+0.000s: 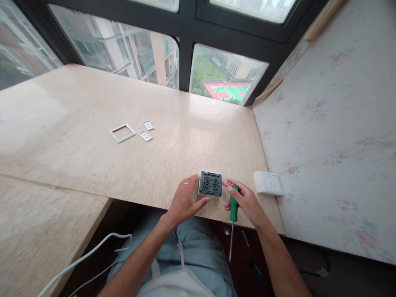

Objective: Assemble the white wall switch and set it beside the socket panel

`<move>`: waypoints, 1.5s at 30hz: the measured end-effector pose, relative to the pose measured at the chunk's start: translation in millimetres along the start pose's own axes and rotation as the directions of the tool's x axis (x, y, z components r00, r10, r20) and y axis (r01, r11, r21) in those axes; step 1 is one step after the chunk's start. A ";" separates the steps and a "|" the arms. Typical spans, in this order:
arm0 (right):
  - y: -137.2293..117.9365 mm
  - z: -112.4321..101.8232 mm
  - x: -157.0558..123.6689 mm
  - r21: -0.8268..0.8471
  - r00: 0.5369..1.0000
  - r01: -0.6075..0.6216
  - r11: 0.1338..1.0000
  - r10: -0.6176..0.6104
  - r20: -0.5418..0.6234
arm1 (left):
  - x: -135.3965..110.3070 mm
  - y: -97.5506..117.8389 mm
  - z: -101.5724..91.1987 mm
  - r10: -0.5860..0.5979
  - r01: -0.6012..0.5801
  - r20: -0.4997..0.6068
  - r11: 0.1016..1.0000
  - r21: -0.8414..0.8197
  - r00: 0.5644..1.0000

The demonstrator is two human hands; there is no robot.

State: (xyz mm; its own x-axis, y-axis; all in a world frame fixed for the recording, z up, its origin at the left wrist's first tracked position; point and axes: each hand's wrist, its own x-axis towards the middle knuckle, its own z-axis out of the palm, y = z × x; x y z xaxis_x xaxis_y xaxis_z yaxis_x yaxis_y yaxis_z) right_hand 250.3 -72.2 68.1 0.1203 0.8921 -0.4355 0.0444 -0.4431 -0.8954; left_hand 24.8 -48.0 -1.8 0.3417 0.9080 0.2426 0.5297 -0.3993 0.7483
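A wall switch module (210, 184) with a dark inner face and a white rim lies on the stone ledge near its front edge. My left hand (185, 198) rests at its left side, fingers stretched and thumb spread along the near edge. In my right hand (243, 198), just right of the module, is a screwdriver (234, 208) with a green handle. Its metal shaft points down and toward me, past the ledge's edge. My right index fingertip is close to the module's right side; whether it touches, I cannot tell.
A white rectangular frame (123, 133) and two small white cover plates, one farther back (148, 125) and one nearer (145, 136), lie to the left on the ledge (77, 156). A white wall socket box (268, 183) sits at the right wall. A white cable (93, 251) hangs lower left.
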 end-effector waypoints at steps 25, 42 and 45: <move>-50.0 6.9 53.8 0.309 0.987 0.156 0.938 -0.135 -0.089 | 47.7 -35.7 -26.5 0.021 0.014 0.124 0.961 -0.275 0.992; -60.1 33.7 102.3 0.387 0.991 0.126 0.913 -0.103 -0.080 | 57.4 -37.2 -41.9 -0.038 0.100 0.246 0.965 -0.244 0.969; -59.3 29.7 108.7 0.412 0.972 0.219 0.885 -0.162 -0.168 | 53.1 -40.8 -39.1 -0.024 0.075 0.225 0.972 -0.222 0.974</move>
State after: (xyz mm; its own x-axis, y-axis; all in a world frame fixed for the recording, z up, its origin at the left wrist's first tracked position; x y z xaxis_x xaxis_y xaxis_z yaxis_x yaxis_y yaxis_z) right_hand 231.3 53.7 71.1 0.2760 0.9246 -0.2626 -0.3430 -0.1605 -0.9255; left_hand -9.0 21.5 4.7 0.4943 0.8656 0.0795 0.3684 -0.2914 0.8828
